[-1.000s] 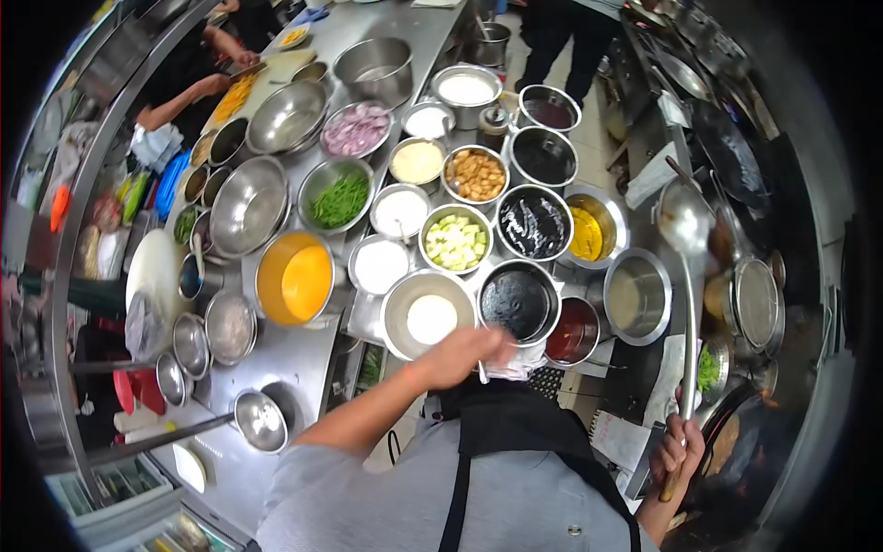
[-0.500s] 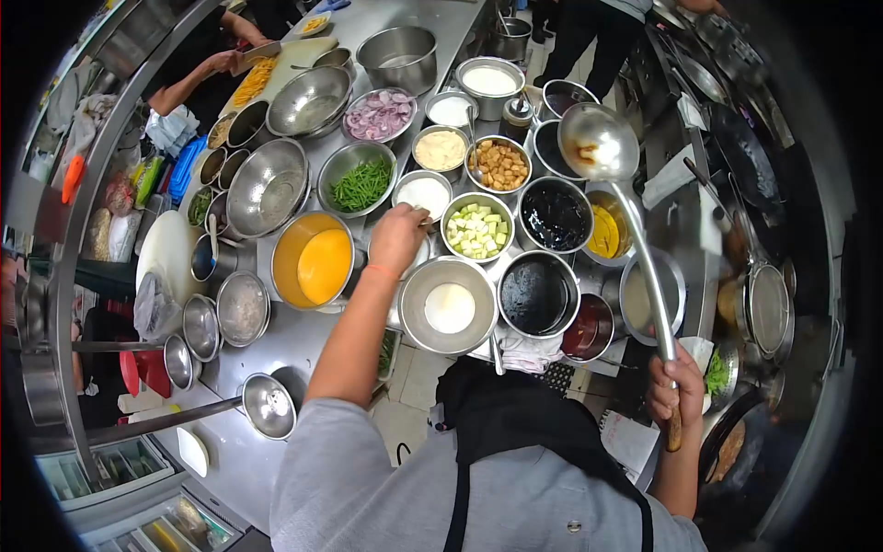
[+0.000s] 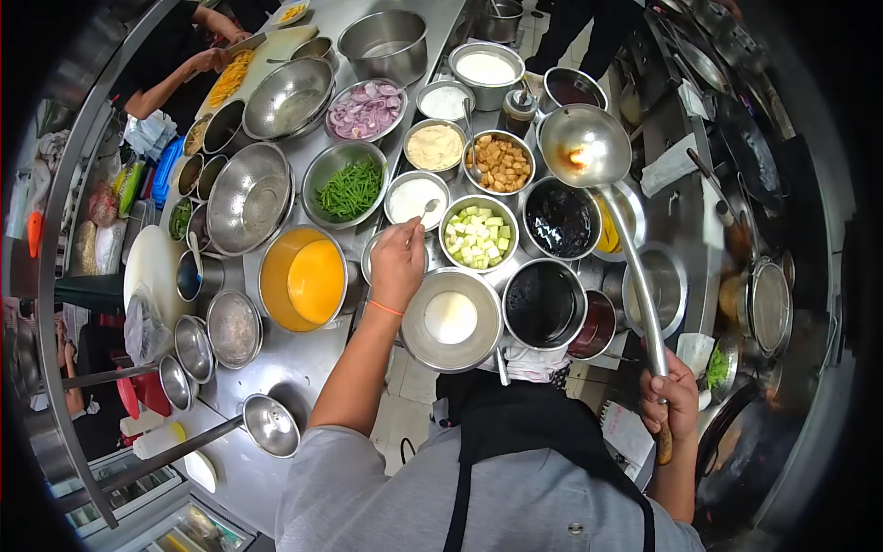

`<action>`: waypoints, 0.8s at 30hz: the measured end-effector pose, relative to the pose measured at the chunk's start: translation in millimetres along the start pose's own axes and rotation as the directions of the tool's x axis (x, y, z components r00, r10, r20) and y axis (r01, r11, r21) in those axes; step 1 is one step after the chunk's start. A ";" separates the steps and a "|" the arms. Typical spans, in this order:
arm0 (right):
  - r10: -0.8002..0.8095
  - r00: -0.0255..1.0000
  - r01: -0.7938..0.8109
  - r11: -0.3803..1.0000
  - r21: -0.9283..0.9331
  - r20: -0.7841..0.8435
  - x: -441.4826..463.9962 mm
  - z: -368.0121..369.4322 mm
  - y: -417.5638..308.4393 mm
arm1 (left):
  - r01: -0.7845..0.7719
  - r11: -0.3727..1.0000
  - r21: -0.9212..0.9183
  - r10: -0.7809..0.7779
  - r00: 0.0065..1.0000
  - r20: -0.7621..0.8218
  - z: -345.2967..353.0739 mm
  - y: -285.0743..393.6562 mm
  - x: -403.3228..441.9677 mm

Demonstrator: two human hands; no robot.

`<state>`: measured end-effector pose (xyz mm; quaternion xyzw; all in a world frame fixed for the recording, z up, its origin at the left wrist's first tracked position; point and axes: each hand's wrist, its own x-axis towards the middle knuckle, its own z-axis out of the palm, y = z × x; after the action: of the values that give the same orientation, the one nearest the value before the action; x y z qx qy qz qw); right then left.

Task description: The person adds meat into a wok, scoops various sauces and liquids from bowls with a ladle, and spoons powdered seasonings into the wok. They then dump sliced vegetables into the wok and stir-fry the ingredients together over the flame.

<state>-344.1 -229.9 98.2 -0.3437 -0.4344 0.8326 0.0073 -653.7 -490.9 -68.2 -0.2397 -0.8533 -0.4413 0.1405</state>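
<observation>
My left hand (image 3: 399,258), closed on a small spoon (image 3: 430,208), is at the near edge of a metal bowl of white powder (image 3: 409,196). The spoon's head is over the powder. My right hand (image 3: 673,396) grips the wooden-ended handle of a large ladle (image 3: 589,147). The ladle's brown-stained bowl is raised over the containers at the back right. Close to my left hand are a bowl of pale green cubes (image 3: 476,235) and a pot with white liquid (image 3: 451,317). A pot of orange liquid (image 3: 315,281) stands to the left.
Green beans (image 3: 349,189), sliced onions (image 3: 368,110), browned cubes (image 3: 501,164) and dark sauces (image 3: 559,219) fill nearby bowls. A long-handled ladle (image 3: 271,425) juts in at the lower left. Another person's hands (image 3: 210,60) work over yellow strips at the back left. Pans (image 3: 768,308) line the right.
My left hand has shifted slightly down in view, and the spoon now shows over the white powder. The raised ladle has moved a little to the left. The whole view has shifted slightly.
</observation>
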 end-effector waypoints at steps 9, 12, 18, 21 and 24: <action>0.033 0.999 -0.032 0.998 -0.051 0.019 4.5 12.7 -1.5 | 0.305 0.916 -0.259 -0.301 0.952 0.058 -5.5 3.6 -0.2; 0.028 1.000 -0.028 0.998 -0.054 0.007 6.3 11.9 0.9 | 0.480 0.719 -0.503 -0.506 0.857 0.094 -5.7 -6.7 1.9; 0.049 0.998 -0.047 0.995 -0.090 0.029 11.5 17.0 4.9 | 0.534 0.564 -0.629 -0.613 0.782 0.114 -3.0 -18.5 4.8; 0.046 0.998 -0.043 0.994 -0.095 0.032 13.3 21.2 9.4 | 0.509 0.564 -0.650 -0.627 0.777 0.064 -1.4 -17.4 5.9; 0.090 0.996 -0.088 0.992 -0.089 0.025 14.1 22.4 11.8 | 0.525 0.519 -0.674 -0.654 0.752 0.082 -2.5 -14.2 6.5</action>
<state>-364.4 -249.0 90.3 -0.3505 -0.4550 0.8170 -0.0513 -666.7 -498.2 -73.6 0.0732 -0.6525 -0.7534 -0.0351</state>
